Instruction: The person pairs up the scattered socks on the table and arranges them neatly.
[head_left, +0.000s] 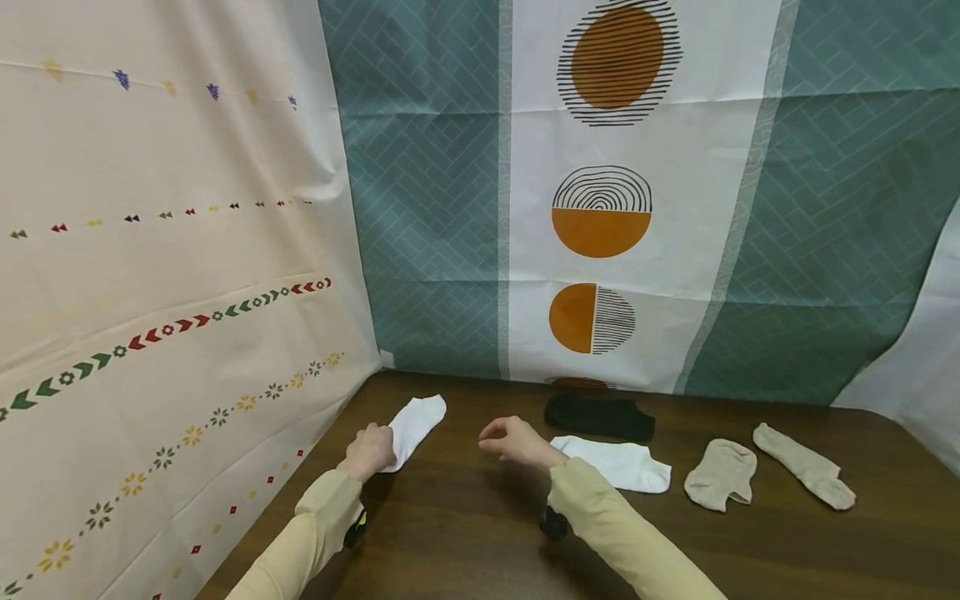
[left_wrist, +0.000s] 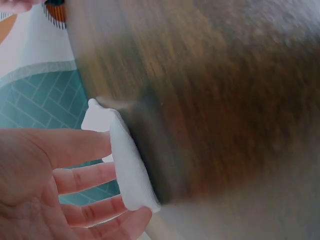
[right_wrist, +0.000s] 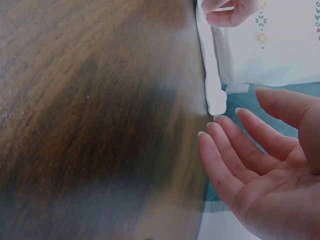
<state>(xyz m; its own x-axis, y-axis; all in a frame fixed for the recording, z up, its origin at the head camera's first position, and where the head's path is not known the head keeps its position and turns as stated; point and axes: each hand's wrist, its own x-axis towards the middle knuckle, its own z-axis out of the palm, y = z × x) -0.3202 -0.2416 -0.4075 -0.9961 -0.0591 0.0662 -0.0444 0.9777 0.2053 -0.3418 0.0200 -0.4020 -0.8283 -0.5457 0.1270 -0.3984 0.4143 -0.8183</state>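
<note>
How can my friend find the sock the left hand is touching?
On the brown table, go to the left side, near the cream patterned cloth. The white sock lies there, under the left hand's fingertips. The other white sock sits beside the black sock; this one lies apart from all the others.

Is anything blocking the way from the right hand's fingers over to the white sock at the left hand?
Nothing visible is. Only bare tabletop shows between the right hand and the white sock that the left hand pinches.
</note>
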